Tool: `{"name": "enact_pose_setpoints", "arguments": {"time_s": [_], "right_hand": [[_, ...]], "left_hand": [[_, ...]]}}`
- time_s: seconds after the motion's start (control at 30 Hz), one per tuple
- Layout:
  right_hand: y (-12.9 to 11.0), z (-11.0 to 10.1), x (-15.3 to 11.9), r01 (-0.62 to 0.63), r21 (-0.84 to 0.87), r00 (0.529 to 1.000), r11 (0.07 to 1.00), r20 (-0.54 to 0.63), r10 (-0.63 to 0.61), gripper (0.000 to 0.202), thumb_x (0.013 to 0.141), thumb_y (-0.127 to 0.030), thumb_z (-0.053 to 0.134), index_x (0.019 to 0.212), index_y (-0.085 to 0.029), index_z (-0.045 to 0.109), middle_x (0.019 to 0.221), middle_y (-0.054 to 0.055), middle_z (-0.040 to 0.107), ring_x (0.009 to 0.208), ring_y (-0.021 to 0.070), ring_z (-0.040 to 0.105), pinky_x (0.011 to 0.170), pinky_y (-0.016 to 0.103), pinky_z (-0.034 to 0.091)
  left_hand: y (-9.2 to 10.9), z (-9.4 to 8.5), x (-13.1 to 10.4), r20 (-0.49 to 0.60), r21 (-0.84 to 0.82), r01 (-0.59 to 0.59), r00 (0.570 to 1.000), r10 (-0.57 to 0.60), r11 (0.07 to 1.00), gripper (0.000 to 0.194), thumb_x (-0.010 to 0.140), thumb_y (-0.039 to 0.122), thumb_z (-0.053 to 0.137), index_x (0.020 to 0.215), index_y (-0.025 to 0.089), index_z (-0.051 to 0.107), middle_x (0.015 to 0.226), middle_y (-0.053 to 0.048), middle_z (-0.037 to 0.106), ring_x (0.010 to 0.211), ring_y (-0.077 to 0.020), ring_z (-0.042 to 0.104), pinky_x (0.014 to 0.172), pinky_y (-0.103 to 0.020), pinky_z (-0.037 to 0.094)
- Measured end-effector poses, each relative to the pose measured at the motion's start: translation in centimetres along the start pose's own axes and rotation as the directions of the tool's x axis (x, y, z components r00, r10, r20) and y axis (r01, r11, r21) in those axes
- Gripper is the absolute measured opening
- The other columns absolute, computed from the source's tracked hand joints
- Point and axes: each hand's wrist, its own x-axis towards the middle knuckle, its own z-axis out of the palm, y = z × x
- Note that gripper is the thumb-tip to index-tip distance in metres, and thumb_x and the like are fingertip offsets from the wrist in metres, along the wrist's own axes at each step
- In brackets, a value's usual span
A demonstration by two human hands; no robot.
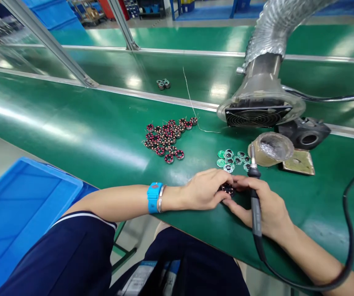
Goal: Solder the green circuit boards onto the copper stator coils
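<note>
Close to the front edge of the bench, my left hand pinches a small round copper-wound stator between thumb and fingers. Fingertips of my right hand touch the stator's other side. A soldering iron rests in that same right hand, its tip pointing up and away from me, its cable looping over the forearm. Just beyond my hands lie several small round green circuit boards. Farther left is a heap of wound stators with red and copper coils. My fingers partly hide the held stator.
A fume extractor fan hangs from a foil duct. Below it are a tape-covered cup, a sponge-like pad and a black holder. Solder wire stands up behind the heap. A blue bin is at left.
</note>
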Motion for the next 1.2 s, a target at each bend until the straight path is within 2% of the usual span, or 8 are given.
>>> {"name": "enact_pose_setpoints", "arguments": {"time_s": [0.1,0.2,0.3,0.47,0.63,0.87,1.03,1.2], "right_hand": [[0.3,0.2,-0.4,-0.003,0.011,1.0,1.0,0.031,0.003,0.047,0.082,-0.036,0.072,0.121,-0.026,0.049,0.112,0.005,0.07,0.092,0.0198,0.073,0.076,0.031,0.062],[0.4,0.4,-0.6,-0.017,0.034,0.999,0.999,0.046,0.016,0.048,0.082,-0.038,0.073,0.122,-0.025,0.05,0.115,0.006,0.069,0.096,0.0209,0.072,0.08,0.032,0.062],[0.2,0.7,-0.5,-0.057,0.019,0.998,0.998,0.027,0.056,0.05,0.082,-0.04,0.074,0.123,-0.026,0.051,0.11,0.005,0.07,0.087,0.02,0.072,0.076,0.032,0.062],[-0.4,0.9,-0.2,-0.104,-0.028,0.995,0.994,0.008,0.104,0.044,0.083,-0.041,0.072,0.119,-0.025,0.054,0.097,0.002,0.071,0.076,0.0179,0.071,0.066,0.028,0.059],[-0.6,1.0,0.0,-0.104,0.007,0.995,0.995,-0.013,0.104,0.042,0.084,-0.034,0.072,0.12,-0.024,0.053,0.098,0.002,0.07,0.078,0.0158,0.071,0.069,0.026,0.058],[-0.8,1.4,0.5,-0.063,0.032,0.998,0.998,-0.023,0.064,0.041,0.087,-0.031,0.067,0.123,-0.021,0.05,0.094,0.003,0.068,0.075,0.0155,0.068,0.07,0.027,0.057],[-1.2,1.2,0.8,-0.079,0.063,0.997,0.995,-0.021,0.081,0.038,0.087,-0.026,0.064,0.122,-0.023,0.049,0.096,0.002,0.068,0.078,0.0154,0.069,0.07,0.027,0.056],[-1.3,1.0,0.8,-0.078,0.099,0.997,0.992,0.0,0.078,0.037,0.088,-0.023,0.062,0.122,-0.023,0.048,0.096,0.001,0.069,0.08,0.0145,0.07,0.072,0.025,0.056]], "left_hand": [[-0.7,-1.1,0.6,0.111,0.015,-0.082,0.991,0.08,0.997,0.014,0.094,0.023,0.056,0.105,0.015,0.056,0.107,-0.009,0.067,0.104,-0.0197,0.063,0.096,-0.032,0.052],[-1.7,-2.6,1.4,0.256,-0.072,-0.194,0.944,0.206,0.978,0.016,0.095,0.024,0.058,0.107,0.013,0.06,0.111,-0.01,0.068,0.105,-0.0181,0.064,0.094,-0.027,0.053],[-2.4,-3.6,1.9,0.299,-0.091,-0.245,0.918,0.261,0.965,0.016,0.099,0.021,0.05,0.101,0.015,0.065,0.11,-0.008,0.069,0.104,-0.0132,0.066,0.091,-0.02,0.053],[-2.6,-4.7,2.0,0.241,0.107,-0.412,0.894,0.378,0.905,0.024,0.098,0.009,0.043,0.093,0.017,0.065,0.098,-0.003,0.073,0.092,-0.0106,0.068,0.083,-0.02,0.054],[-2.5,-6.4,2.0,-0.041,0.295,-0.386,0.909,0.415,0.874,0.018,0.097,0.009,0.047,0.088,0.018,0.061,0.088,-0.001,0.072,0.081,-0.0087,0.066,0.075,-0.019,0.053],[-3.1,-4.7,2.0,0.195,0.287,-0.478,0.878,0.438,0.83,0.015,0.098,0.02,0.051,0.104,0.021,0.064,0.094,-0.002,0.073,0.079,-0.0129,0.065,0.072,-0.027,0.049],[-3.5,-4.2,2.4,0.193,0.259,-0.502,0.864,0.465,0.825,0.024,0.098,0.012,0.042,0.096,0.02,0.064,0.091,0.0,0.072,0.078,-0.0114,0.064,0.072,-0.026,0.047],[-3.3,-4.9,2.2,0.036,0.391,-0.336,0.936,0.351,0.857,0.021,0.097,0.012,0.042,0.091,0.019,0.06,0.088,-0.002,0.069,0.076,-0.0109,0.062,0.068,-0.023,0.048]]}}
